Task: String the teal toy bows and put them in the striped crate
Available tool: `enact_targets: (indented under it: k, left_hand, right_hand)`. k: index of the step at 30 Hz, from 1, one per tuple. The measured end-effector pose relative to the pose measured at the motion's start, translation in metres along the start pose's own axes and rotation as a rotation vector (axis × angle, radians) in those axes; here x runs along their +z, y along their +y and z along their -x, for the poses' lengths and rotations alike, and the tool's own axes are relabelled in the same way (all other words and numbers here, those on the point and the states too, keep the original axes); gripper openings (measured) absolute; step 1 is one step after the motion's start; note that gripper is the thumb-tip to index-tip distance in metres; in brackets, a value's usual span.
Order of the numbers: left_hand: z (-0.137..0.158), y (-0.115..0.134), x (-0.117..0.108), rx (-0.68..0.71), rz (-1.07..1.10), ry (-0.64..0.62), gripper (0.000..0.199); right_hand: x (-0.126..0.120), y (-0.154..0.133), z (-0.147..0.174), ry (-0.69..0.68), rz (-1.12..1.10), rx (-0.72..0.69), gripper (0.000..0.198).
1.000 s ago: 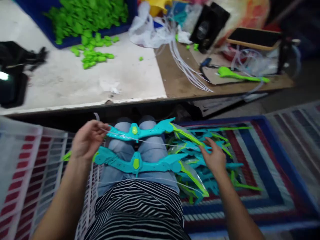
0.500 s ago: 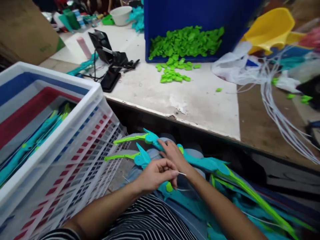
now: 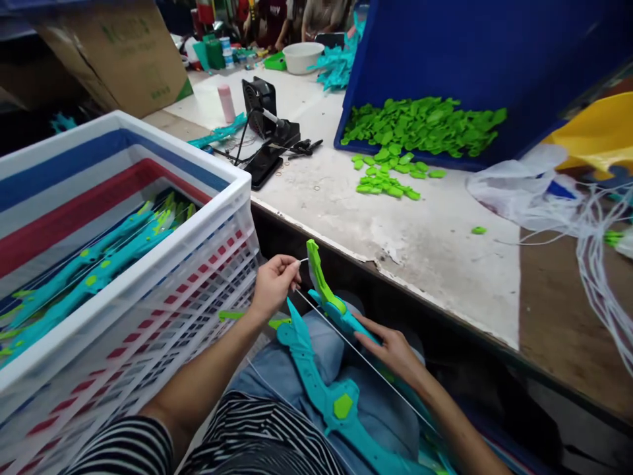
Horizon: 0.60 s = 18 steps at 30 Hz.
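Observation:
My left hand [image 3: 275,284] pinches the end of a white string [image 3: 356,348] close to the green tip of a toy bow [image 3: 324,287]. From the fingers the string runs down and right, past my right forearm. My right hand [image 3: 390,343] is wrapped round the turquoise body of that bow just below its green limb, with the bow slanting across my knees. A second turquoise toy bow [image 3: 321,396] with a green patch lies on my lap, nearer to me. Its green limb passes behind my left forearm. The lower end of the held bow is hidden.
To the left stands a white plastic crate [image 3: 198,224] with strung bows inside. On the table [image 3: 341,211] ahead, a tipped blue bin [image 3: 420,53] spills green pieces [image 3: 425,125]. A small black fan [image 3: 260,105] and a bundle of white strings [image 3: 593,264] lie there too.
My left hand has moved up and left, drawing the string to the bow's tip. My right hand has shifted right along the bow, whose green limb now points upward. The view has turned left.

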<state>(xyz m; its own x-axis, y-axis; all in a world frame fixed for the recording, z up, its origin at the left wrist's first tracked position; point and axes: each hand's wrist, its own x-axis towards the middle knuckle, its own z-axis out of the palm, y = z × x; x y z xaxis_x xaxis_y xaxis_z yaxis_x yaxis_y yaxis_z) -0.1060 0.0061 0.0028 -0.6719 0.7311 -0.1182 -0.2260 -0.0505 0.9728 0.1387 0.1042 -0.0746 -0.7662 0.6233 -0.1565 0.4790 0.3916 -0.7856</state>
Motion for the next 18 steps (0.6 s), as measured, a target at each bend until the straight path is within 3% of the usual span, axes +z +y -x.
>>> enact_targets:
  k: [8, 18]
  left_hand:
    - [-0.02, -0.009, 0.016, 0.111, -0.023, 0.03, 0.027]
    - [-0.023, -0.013, 0.02, 0.135, -0.022, 0.039, 0.028]
  right_hand:
    - [-0.003, -0.007, -0.001, -0.021, -0.017, 0.008, 0.044]
    - [-0.004, -0.007, 0.0, -0.04, 0.004, 0.013, 0.046]
